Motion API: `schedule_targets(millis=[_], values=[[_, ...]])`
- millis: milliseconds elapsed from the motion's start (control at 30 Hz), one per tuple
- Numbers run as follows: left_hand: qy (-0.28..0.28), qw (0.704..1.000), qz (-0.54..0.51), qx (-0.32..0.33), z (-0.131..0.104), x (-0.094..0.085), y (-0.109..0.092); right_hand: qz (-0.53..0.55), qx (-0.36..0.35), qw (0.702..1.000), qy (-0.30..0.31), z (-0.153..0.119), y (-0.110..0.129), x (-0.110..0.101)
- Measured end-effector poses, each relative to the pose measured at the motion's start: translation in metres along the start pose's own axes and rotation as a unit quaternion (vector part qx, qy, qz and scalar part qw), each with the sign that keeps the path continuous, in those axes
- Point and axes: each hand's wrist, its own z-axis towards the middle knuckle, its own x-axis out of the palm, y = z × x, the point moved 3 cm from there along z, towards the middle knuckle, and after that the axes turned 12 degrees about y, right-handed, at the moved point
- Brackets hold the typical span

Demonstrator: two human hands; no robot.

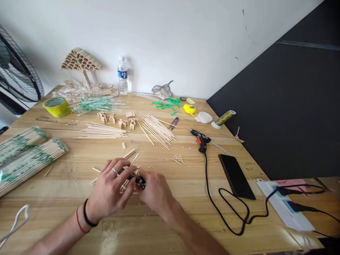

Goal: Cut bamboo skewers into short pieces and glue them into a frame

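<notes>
My left hand (110, 184), with a ring and wristbands, curls over the far end of a small black hand tool (139, 181) low over the table. My right hand (156, 189) is closed round its near end. The tool's working end is mostly hidden by my fingers, so its exact kind does not show. Thin wooden sticks (129, 153) lie beneath and beyond my left hand, and some short pieces show between my hands. Several cut pieces (180, 160) lie to the right. Farther back are two spreads of long sticks (103, 131) (158, 129).
Small stick assemblies (122, 123) stand behind the sticks. Bagged stick packs (34, 159) lie left, near a tape roll (56, 107). At right are a glue gun (201, 139), its looping cord, a phone (236, 176) and a power strip (288, 205). A water bottle (122, 76) stands at back.
</notes>
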Motion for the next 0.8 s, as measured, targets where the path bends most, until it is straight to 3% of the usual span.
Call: schedule_targets(millis=[200,800], values=[[-0.019,1.000,-0.014,0.011,-0.001,0.004,0.002,-0.010,0.012,1.000,0.025,0.000,0.000,0.002],[-0.023,1.000,-0.007,0.018,0.000,0.007,0.007,-0.023,0.007,1.000,-0.007,0.004,-0.005,0.012]])
